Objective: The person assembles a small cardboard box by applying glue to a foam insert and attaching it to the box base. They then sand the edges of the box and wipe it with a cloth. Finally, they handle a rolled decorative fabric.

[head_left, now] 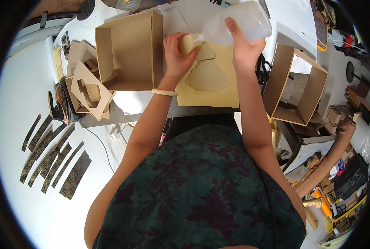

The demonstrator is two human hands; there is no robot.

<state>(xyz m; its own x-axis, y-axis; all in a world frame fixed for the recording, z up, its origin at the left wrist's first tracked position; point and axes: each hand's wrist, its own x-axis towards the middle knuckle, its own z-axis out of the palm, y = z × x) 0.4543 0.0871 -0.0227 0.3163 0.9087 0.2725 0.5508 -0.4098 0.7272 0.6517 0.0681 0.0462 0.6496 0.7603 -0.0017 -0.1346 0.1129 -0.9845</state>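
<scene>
My right hand (248, 50) is wrapped round a translucent white plastic bottle (216, 27), tipped so that its nozzle points left. The nozzle tip meets, or nearly meets, the edge of a small pale yellow foam-like piece (188, 43). That piece is held between the thumb and fingers of my left hand (177, 56). Under both hands lies a pale yellow sheet (230, 91) at the table's near edge. An irregular cut-out or sunken shape (208, 76) with dark, jagged outlines marks its middle. Whether liquid leaves the nozzle cannot be made out.
A large open cardboard box (125, 54) stands left of my left arm; cut cardboard pieces (91, 91) pile beside it. To the right are an open box frame (297, 85) and black-handled scissors (263, 68). Patterned dark strips (48, 153) lie far left; clutter fills the lower right.
</scene>
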